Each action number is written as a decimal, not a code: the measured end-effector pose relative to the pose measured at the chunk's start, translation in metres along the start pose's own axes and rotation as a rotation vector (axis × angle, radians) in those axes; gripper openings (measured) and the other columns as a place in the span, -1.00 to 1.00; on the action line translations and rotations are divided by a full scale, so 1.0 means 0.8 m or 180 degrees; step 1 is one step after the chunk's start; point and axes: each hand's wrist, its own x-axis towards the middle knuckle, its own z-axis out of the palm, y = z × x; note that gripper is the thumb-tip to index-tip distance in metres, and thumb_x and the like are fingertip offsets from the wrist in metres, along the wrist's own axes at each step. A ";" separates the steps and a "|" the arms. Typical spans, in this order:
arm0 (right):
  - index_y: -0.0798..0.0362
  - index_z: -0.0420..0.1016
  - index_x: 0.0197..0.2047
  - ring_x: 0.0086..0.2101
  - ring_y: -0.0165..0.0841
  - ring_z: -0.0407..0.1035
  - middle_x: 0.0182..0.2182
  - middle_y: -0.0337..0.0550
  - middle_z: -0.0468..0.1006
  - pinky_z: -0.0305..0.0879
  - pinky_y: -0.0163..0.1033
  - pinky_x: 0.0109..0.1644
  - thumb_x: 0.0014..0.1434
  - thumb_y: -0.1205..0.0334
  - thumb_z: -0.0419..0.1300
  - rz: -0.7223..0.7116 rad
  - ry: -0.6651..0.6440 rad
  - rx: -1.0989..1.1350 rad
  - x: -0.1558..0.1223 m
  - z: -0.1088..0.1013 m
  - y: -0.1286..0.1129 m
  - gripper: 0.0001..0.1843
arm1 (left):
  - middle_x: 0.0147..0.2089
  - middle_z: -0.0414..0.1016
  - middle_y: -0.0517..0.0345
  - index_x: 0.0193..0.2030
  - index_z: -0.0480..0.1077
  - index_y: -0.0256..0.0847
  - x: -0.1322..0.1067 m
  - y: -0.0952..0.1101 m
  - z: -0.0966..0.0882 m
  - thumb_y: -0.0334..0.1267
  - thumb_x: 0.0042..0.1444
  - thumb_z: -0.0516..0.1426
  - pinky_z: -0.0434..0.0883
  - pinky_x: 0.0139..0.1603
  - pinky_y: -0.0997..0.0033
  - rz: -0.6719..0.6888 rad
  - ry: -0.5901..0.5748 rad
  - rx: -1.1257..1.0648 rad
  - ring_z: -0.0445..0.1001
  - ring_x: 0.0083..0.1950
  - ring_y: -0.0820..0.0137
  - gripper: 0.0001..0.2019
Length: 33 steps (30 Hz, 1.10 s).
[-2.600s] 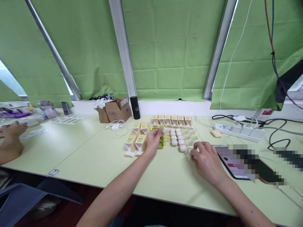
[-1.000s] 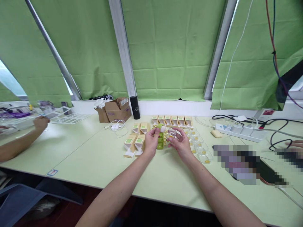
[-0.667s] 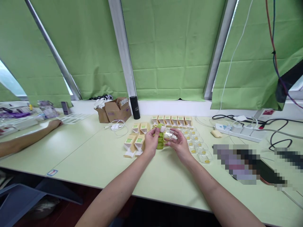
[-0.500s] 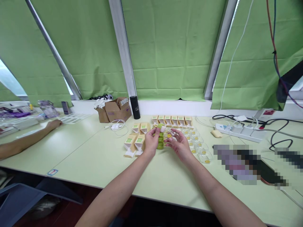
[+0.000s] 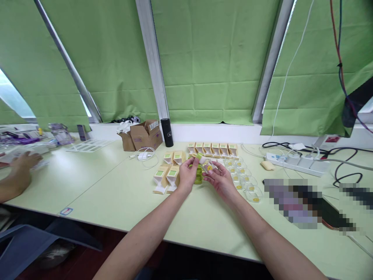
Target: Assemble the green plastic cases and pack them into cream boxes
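Note:
My left hand [image 5: 187,175] is closed on a small green and white piece [image 5: 199,157], held above the pale green table [image 5: 116,194]. My right hand [image 5: 220,179] pinches a small clear plastic case [image 5: 209,166] with a yellow spot inside, right beside the left hand's piece. The two hands almost touch. Green pieces [image 5: 198,178] lie on the table just under them. Several tan and white boxes [image 5: 166,177] stand to the left of my left hand. More clear cases [image 5: 246,184] lie in a row to the right of my right hand.
A row of small boxes [image 5: 212,149] lines the back. A cardboard box [image 5: 143,135] and a black cylinder [image 5: 166,132] stand by the window sill. A power strip [image 5: 297,162] with cables lies at the right. Another person's hand [image 5: 21,167] rests at the far left.
My right hand left the table near the phone, picked up a clear case and brought it to my left hand. The other person's hand at the left drew back along the table.

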 end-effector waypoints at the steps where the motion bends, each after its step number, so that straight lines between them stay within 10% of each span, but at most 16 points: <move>1: -0.08 0.53 0.00 -0.28 -0.24 0.66 -0.18 -0.22 0.65 0.62 -0.14 -0.21 -0.14 0.16 0.66 -0.0018 0.0006 -0.0040 0.000 0.000 0.000 -0.35 | -0.17 0.69 0.01 -0.18 0.64 -0.28 0.000 0.000 0.000 0.20 0.02 0.40 0.47 -0.07 0.38 -0.0016 -0.0021 -0.0031 0.59 -0.15 0.29 -0.48; 33: -0.08 0.54 -0.03 -0.31 -0.25 0.64 -0.11 -0.24 0.60 0.65 -0.06 -0.16 -0.19 0.11 0.66 -0.0190 0.0099 -0.0254 0.001 0.000 -0.001 -0.34 | -0.09 0.67 -0.03 -0.06 0.63 -0.28 -0.008 0.003 -0.002 0.15 0.07 0.40 0.48 -0.07 0.32 0.0223 -0.0487 0.0339 0.58 -0.13 0.27 -0.49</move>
